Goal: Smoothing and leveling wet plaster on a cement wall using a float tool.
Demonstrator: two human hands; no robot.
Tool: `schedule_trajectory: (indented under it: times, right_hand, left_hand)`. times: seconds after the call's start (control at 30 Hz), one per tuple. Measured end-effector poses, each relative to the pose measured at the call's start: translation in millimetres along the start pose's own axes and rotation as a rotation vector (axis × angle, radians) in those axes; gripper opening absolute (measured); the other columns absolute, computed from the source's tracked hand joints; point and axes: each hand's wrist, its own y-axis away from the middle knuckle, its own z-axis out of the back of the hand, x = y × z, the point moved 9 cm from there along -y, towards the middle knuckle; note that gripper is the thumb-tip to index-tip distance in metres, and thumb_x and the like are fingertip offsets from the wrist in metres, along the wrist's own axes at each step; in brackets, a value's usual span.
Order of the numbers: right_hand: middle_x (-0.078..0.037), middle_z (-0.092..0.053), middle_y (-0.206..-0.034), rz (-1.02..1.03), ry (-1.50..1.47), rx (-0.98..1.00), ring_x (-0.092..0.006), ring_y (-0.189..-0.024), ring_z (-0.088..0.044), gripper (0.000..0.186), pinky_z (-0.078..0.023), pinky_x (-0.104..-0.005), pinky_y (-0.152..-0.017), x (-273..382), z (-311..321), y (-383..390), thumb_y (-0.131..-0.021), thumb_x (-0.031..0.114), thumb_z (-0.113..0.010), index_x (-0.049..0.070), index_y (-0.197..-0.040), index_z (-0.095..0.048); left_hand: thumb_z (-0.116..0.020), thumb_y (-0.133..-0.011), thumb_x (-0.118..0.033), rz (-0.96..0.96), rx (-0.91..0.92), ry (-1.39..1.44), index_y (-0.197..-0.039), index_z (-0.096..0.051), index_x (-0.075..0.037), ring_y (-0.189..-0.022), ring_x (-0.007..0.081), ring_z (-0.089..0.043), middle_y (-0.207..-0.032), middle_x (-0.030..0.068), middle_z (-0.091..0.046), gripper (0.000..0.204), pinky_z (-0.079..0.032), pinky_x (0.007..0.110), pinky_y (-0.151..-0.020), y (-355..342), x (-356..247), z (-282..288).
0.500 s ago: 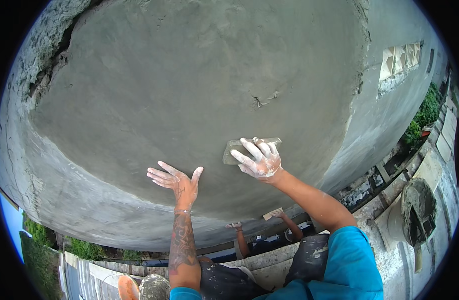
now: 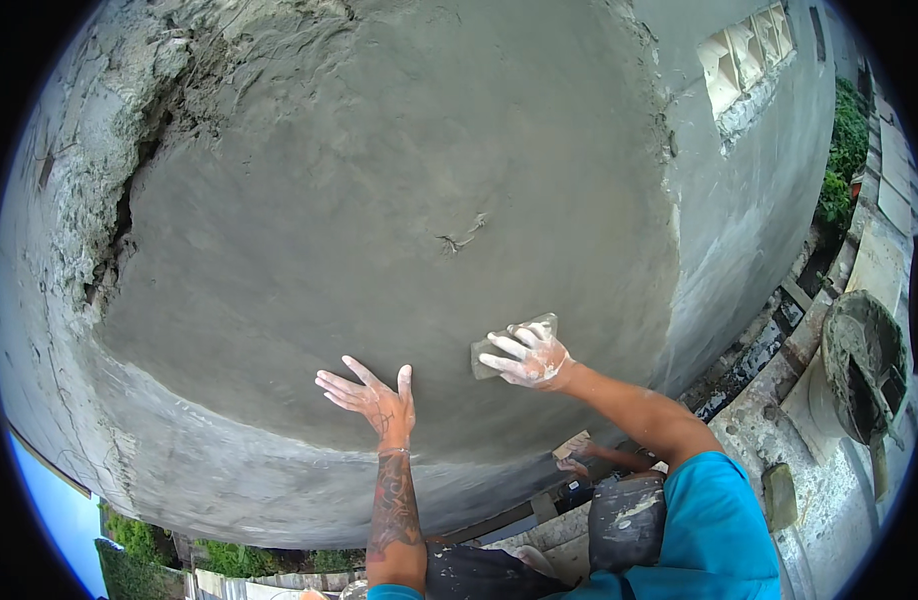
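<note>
Wet grey mortar covers the large wall (image 2: pixel 399 280) in front of me. My right hand (image 2: pixel 539 362) grips a flat grey rectangular float block (image 2: pixel 486 361), pressed to the mortar right of centre, slightly tilted. White residue coats its fingers. My left hand (image 2: pixel 377 403) lies against the wall to the left, fingers spread, with nothing in it. Between and above the hands, a small ragged mark (image 2: pixel 463 240) shows in the mortar. Lower down, another person's hand (image 2: pixel 576 463) is by a pale block (image 2: pixel 571 445) near the wall.
A mortar-caked bucket (image 2: pixel 864 350) with a tool inside stands at right on pale boards (image 2: pixel 814 525). Beside it lies a small greenish block (image 2: pixel 779 497). A deep crack (image 2: pixel 129 215) runs down the rough left edge; vent blocks (image 2: pixel 744 60) are at upper right.
Both my hands have moved right along the wall, and the float block tilts more. My view has shifted. The other person's hands, formerly apart, are now near the pale block.
</note>
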Motion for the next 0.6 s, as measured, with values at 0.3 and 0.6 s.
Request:
schedule_trajectory:
  times: [0.3, 0.6]
  right_hand:
    - [-0.01, -0.046, -0.132, -0.54, 0.005, -0.442, -0.0333, -0.106, -0.046, 0.061, -0.042, -0.0459, -0.087, -96, 81, -53, -0.067, 0.023, -0.076, 0.016, -0.125, -0.055]
    - [-0.007, -0.051, -0.129, -0.175, -0.036, -0.169, -0.0298, -0.105, -0.05, 0.062, -0.042, -0.0459, -0.088, 1, 40, -41, -0.064, 0.031, -0.077, 0.026, -0.123, -0.058]
  left_hand:
    - [-0.059, -0.086, -0.046, -0.702, 0.251, -0.011, -0.144, -0.031, -0.007, -0.142, 0.0382, -0.013, -0.152, 0.0209, -0.018, 0.075, -0.013, 0.058, -0.112, 15, -133, -15]
    - [-0.06, -0.085, -0.025, -0.8, 0.72, 0.481, -0.083, -0.064, -0.007, -0.078, 0.0257, -0.063, -0.074, 0.0068, -0.063, 0.019, -0.046, 0.038, -0.087, 159, -57, -26]
